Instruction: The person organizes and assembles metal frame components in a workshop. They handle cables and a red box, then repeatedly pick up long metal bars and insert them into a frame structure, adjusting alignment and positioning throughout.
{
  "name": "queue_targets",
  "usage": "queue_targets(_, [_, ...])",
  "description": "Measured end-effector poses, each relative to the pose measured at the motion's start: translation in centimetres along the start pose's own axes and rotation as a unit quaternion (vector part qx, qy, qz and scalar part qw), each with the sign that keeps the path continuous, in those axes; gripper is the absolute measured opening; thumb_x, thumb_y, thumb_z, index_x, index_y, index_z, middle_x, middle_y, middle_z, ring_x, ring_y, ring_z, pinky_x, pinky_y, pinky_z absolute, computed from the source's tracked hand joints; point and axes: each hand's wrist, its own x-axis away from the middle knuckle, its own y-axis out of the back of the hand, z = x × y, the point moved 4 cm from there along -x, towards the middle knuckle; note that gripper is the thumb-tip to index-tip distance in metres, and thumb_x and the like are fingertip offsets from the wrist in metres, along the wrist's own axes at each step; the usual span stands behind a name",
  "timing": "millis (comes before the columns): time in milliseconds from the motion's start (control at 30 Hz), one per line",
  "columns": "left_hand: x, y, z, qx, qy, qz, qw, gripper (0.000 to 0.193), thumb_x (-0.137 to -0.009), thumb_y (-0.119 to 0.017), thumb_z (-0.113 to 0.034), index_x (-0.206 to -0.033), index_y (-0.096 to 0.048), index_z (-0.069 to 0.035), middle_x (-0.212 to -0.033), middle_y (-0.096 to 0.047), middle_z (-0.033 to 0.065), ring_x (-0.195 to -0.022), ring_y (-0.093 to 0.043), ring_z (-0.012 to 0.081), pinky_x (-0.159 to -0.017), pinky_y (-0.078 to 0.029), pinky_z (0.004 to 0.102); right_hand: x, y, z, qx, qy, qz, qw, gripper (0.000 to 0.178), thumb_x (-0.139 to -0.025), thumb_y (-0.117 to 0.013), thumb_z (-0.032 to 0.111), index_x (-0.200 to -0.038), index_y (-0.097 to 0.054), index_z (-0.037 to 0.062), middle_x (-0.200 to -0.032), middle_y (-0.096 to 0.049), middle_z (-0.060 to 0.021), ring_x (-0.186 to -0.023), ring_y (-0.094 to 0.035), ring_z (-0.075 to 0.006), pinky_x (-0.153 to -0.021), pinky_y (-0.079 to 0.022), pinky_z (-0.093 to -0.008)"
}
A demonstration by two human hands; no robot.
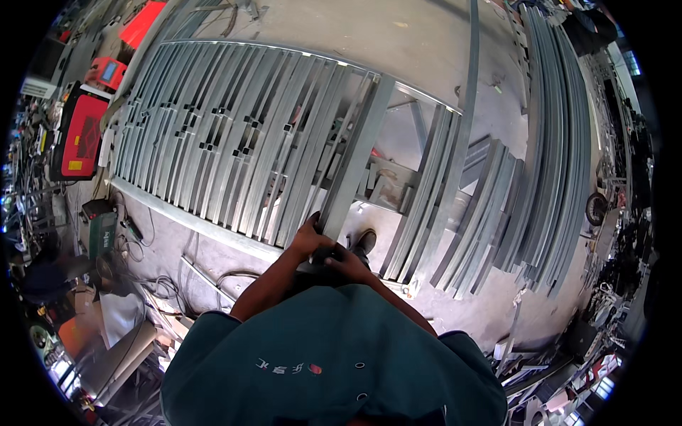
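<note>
- Grey concrete floor [391, 28] is showing around a big metal frame [199, 222] in a busy workshop.
- Silver metal tubes [266, 149] are being held up side by side by the frame, and some small black-ended pieces [246, 145] are lying among them.
- One wide metal tube [359, 153] is lying across the frame, with its near end pointing at the body and sitting right by the hands.
- Its near end is being touched, it seems, by the left hand [305, 240]. The fingers are being kept partly bent, but how tight the grip is cannot be told.
- Just beside it, the right hand [346, 264] is being held with its fingers curled. Something dark is showing near the fingertips; what it is, or if it is being held, cannot be told.
- More tubes are being kept in a long stack [558, 142] and a short pile [483, 213] on the right.
- A red machine [87, 135] is standing on the left, and black cables [167, 284] are lying on the floor.
- If the wide tube is being pushed unevenly, fingers could be pinched against the next tubes.
- If its near end is being let slip, the shoe [366, 241] below could be hit.
</note>
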Motion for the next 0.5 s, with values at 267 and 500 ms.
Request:
queue_targets(267, [-0.4, -0.6, 0.9, 0.143, -0.011, 0.081, 0.986, 0.103, -0.06, -0.084, -0.018, -0.146, -0.034, 0.006, -0.121, -0.063, 0.0213, -0.111, -0.063, 0.0303, -0.094, -0.051, 0.0376, -2.0, -1.0, -3.6, -0.185, 0.042, -0.131, 0.973, 0.056, -0.094, -0.066, 0.027, -0.14, -0.044, 0.0032, -0.121, -0.062, -0.0115, -0.11, -0.06, -0.0243, -0.093, -0.049, -0.0374])
queue_targets(500, [-1.0, 0.1, 4.3, -0.202, 0.027, 0.028, 0.979, 0.104, -0.063, -0.086, -0.041, -0.137, -0.033, 0.01, -0.12, -0.061, 0.0312, -0.117, -0.06, 0.0412, -0.098, -0.049, 0.0434, -6.1, -1.5, -4.4, -0.37, -0.103, -0.099, 0.918, 0.04, -0.096, -0.061, 0.031, -0.122, -0.059, 0.0001, -0.108, -0.067, -0.009, -0.096, -0.063, -0.0202, -0.085, -0.05, -0.0335])
